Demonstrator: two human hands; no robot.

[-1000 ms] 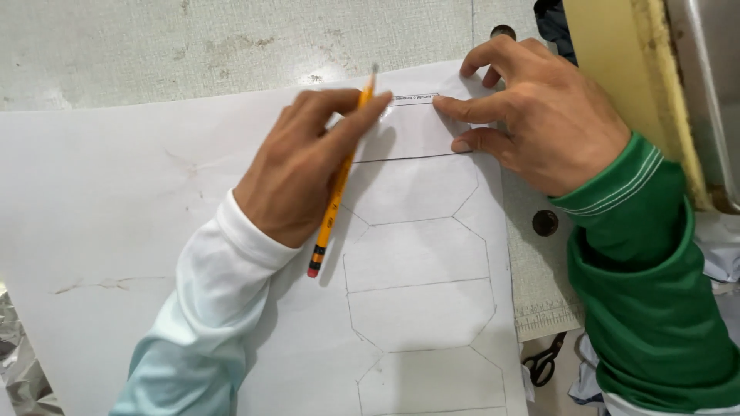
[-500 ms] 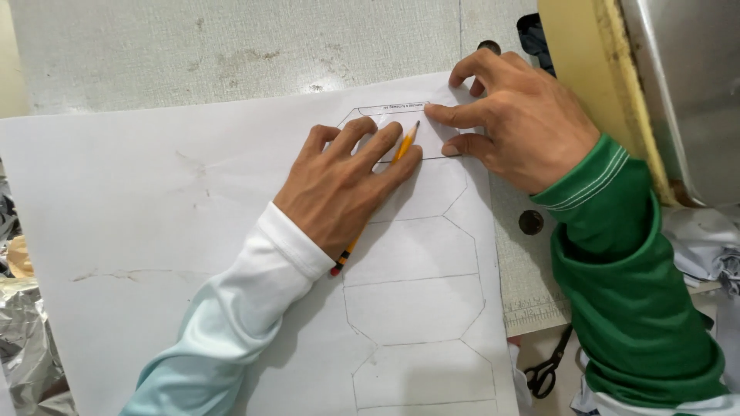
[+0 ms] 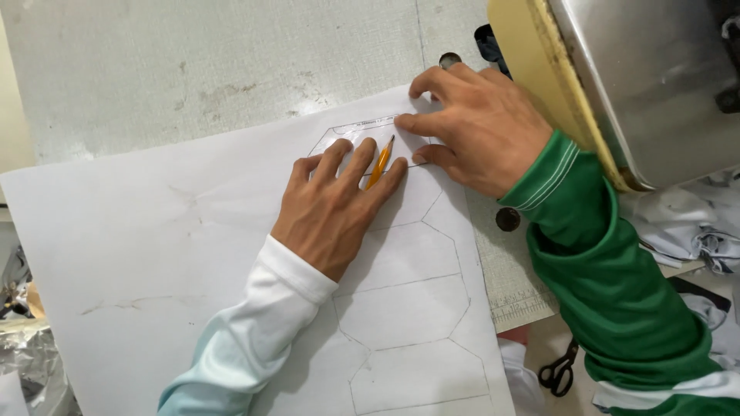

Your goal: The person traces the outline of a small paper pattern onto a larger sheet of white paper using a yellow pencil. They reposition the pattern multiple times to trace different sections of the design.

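A large white paper sheet (image 3: 154, 231) lies on the grey table, with several hexagon outlines (image 3: 401, 308) pencilled in a column down its right side. At the top of the column sits a clear hexagon template (image 3: 347, 137). My left hand (image 3: 331, 208), in a white sleeve, lies flat on the paper, fingers reaching the template, with a yellow pencil (image 3: 380, 163) tucked between two fingers. My right hand (image 3: 478, 131), in a green sleeve, presses its fingertips on the template's right edge.
A sewing machine's metal body (image 3: 647, 77) with a cream base (image 3: 524, 38) stands at the top right. Black scissors (image 3: 559, 370) lie below the table edge. White cloth (image 3: 686, 231) is piled at the right, crumpled foil (image 3: 31, 362) at the lower left.
My left hand has gone from gripping the pencil at the template's edge to lying flat with the pencil between its fingers. My right hand stays on the template.
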